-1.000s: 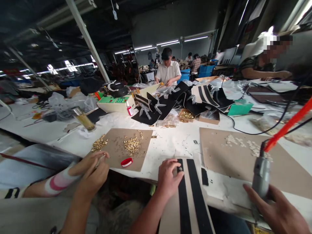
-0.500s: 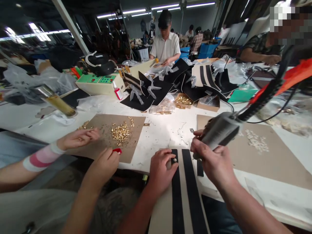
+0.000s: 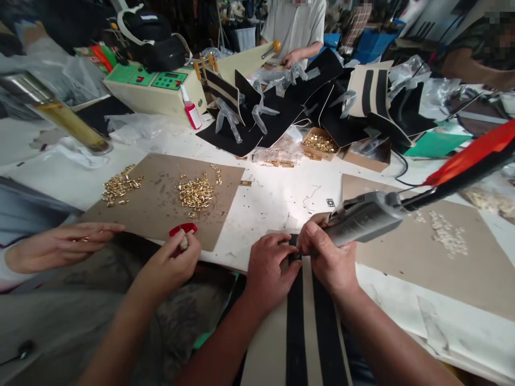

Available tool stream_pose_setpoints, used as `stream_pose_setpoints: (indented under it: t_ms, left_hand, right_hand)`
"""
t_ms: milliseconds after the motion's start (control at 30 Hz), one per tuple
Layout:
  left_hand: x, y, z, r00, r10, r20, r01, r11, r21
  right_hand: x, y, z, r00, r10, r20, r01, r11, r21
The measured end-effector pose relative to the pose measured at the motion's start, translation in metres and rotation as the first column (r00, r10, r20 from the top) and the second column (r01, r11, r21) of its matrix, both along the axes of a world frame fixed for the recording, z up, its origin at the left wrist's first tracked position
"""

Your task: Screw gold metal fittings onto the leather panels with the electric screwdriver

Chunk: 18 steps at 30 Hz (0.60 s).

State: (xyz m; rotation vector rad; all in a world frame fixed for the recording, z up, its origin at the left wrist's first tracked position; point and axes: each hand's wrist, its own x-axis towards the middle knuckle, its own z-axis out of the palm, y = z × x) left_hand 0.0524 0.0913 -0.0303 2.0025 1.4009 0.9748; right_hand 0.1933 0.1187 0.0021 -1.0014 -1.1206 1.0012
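Note:
A beige panel point(image 3: 309, 327) with two black strips point(image 3: 296, 327) extends from the table edge down toward me. My left hand point(image 3: 269, 268) rests at its far end, thumb and fingers closed around a small fitting point(image 3: 296, 256) on the left strip. The fitting is mostly covered by fingers. My right hand point(image 3: 333, 265) grips a grey electric screwdriver point(image 3: 364, 217), tilted with its working end down at my left fingertips. The tip itself is hidden by my hand.
At left, a co-worker's hands point(image 3: 177, 254) hold small pieces beside a red tool point(image 3: 183, 229). Gold clasps point(image 3: 196, 193) lie on brown board point(image 3: 161, 166); white pieces point(image 3: 446, 233) lie on the right board point(image 3: 394, 257). A green-topped machine point(image 3: 155, 96) and black panels point(image 3: 277, 112) stand behind.
My right hand has brought the screwdriver down and left to my left fingertips. The view has tipped downward. The co-worker's left hand has moved lower and toward the left.

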Motion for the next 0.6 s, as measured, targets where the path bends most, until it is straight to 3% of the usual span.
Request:
stream_pose_setpoints:
  t_ms: [200, 600]
  left_hand:
    - [-0.0006, 0.0, -0.005, 1.0, 0.003, 0.006, -0.003, 1.0, 0.004]
    - [0.0013, 0.0007, -0.0052, 1.0, -0.001, -0.005, 0.001, 1.0, -0.011]
  right_hand:
    - [-0.0012, -0.0011, 0.0001, 0.999, 0.023, -0.027, -0.023, 1.0, -0.005]
    - [0.0019, -0.0004, -0.0023, 0.986, 0.114, 0.12, -0.113, 0.993, -0.017]
